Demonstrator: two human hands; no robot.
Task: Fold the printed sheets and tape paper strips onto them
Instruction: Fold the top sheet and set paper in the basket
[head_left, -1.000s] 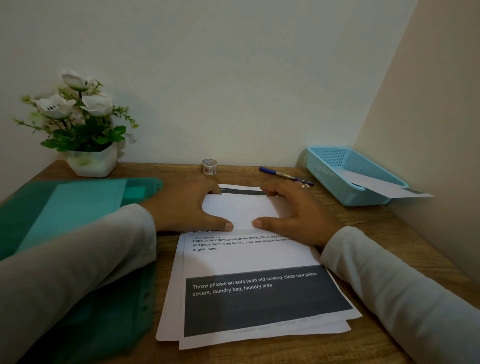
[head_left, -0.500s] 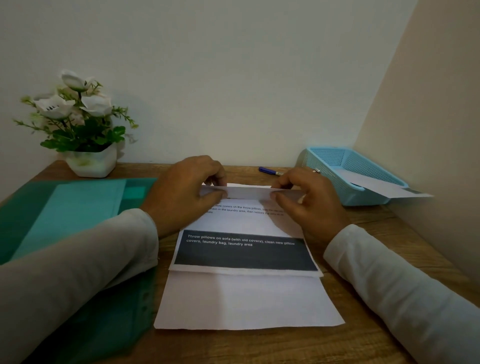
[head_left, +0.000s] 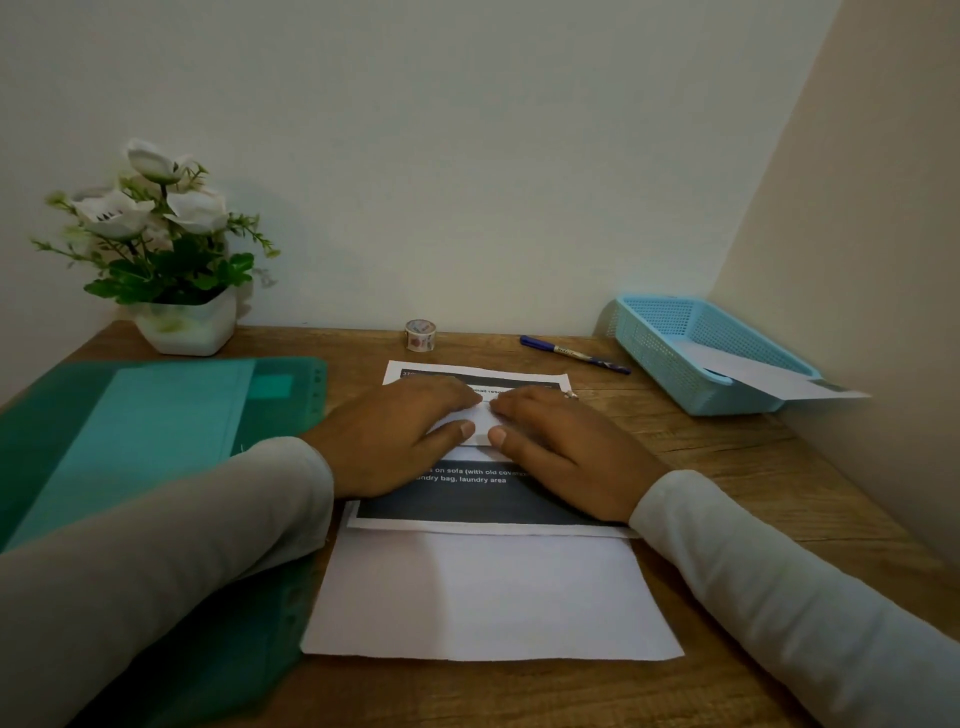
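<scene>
**A:** What lies nearest on the wooden desk (head_left: 737, 467)?

**B:** A blank white sheet (head_left: 488, 597). The printed sheet (head_left: 483, 501) lies over its far part, with the dark band and white lettering facing up.

**A:** And the hands?

**B:** Both lie flat on the printed sheet, fingers straight, gripping nothing. The left hand (head_left: 395, 436) and the right hand (head_left: 561, 452) press side by side on a white folded flap (head_left: 480, 423). The thumbs nearly meet and the index tips almost touch.

**A:** What shows past the fingertips?

**B:** A printed edge with a dark header strip (head_left: 478, 378). I cannot tell whether it belongs to the same sheet or to another one beneath.

**A:** What is at the sides and farther back?

**B:** A green plastic folder (head_left: 156, 415) lies on the left, partly under the left sleeve. By the wall stands a small roll of patterned tape (head_left: 420, 335), with a blue pen (head_left: 574, 355) to its right. A light blue mesh basket (head_left: 670, 338) sits in the right corner, and a paper piece (head_left: 769, 376) pokes out over its rim. A white pot of white flowers (head_left: 182, 322) stands in the left corner.
</scene>
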